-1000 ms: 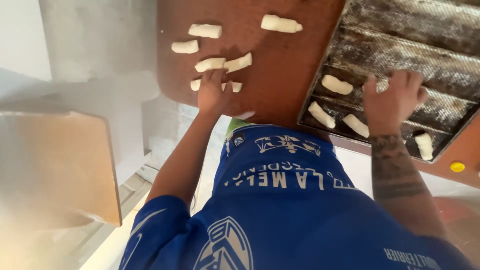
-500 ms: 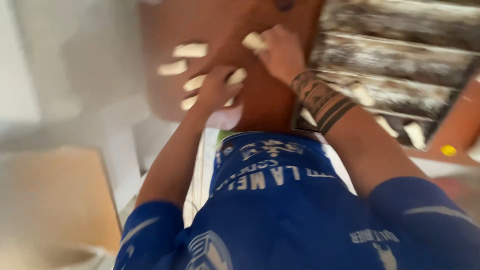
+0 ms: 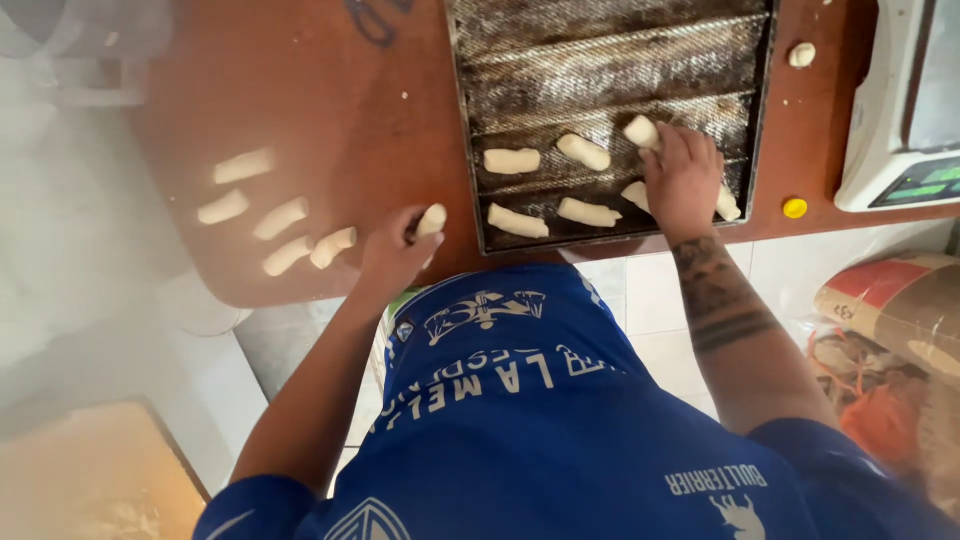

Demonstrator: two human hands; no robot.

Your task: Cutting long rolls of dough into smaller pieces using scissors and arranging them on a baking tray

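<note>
Dough pieces (image 3: 517, 221) are laid in the grooved baking tray (image 3: 610, 60) between the hands; one dough piece (image 3: 432, 220) is gripped by the left hand (image 3: 395, 252) at the tray's near corner; the right hand (image 3: 683, 182) is spread flat, fingers open, over pieces on the tray; more rolls (image 3: 281, 218) lie on the desk (image 3: 330, 110) beyond the left hand.

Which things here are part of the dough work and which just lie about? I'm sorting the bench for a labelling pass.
In the work: left hand holding a dough piece; right hand on the ridged baking tray; shaped pieces in the tray; dough pieces on the wooden table.

Lying about: scale; yellow cap; sack.
</note>
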